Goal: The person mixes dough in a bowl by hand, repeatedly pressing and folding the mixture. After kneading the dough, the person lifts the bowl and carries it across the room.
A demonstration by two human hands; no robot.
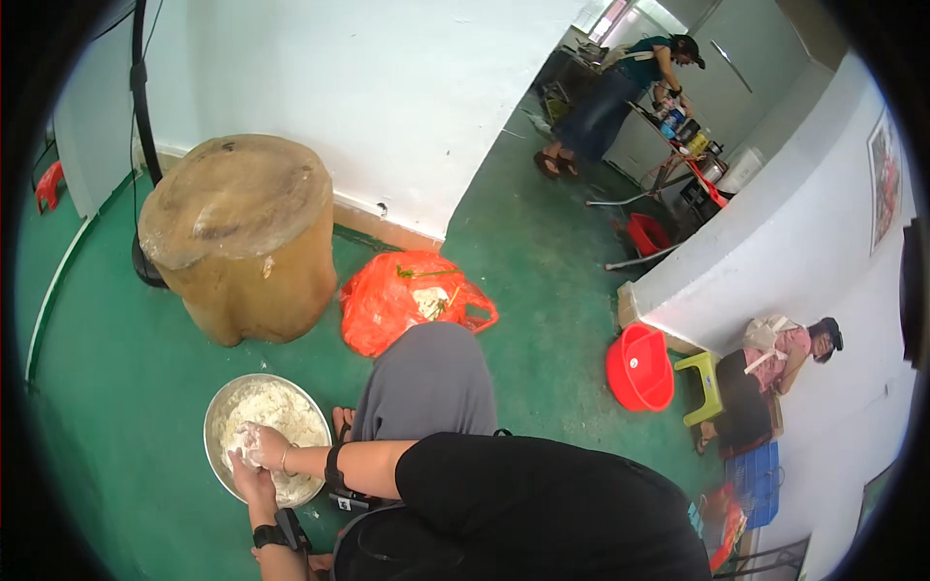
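Observation:
A round metal bowl point(209, 433) on the green floor holds pale, crumbly flour dough point(287, 409). Both of my hands meet over its left side. My right hand point(263, 446), coated white, has its fingers curled and pressed into floury dough against the other hand. Just below it, my left hand point(250, 478) is closed from the near side, its fingers partly hidden behind the right one. Dark bands with small devices circle both wrists.
Beyond the bowl stands a large brown stump-like block point(242, 232). A red plastic bag point(378, 300) with greens lies beside my knee. At right are a red basin point(639, 368), a green stool point(699, 387) and a seated person point(775, 353). Another person point(620, 87) bends over a cluttered table.

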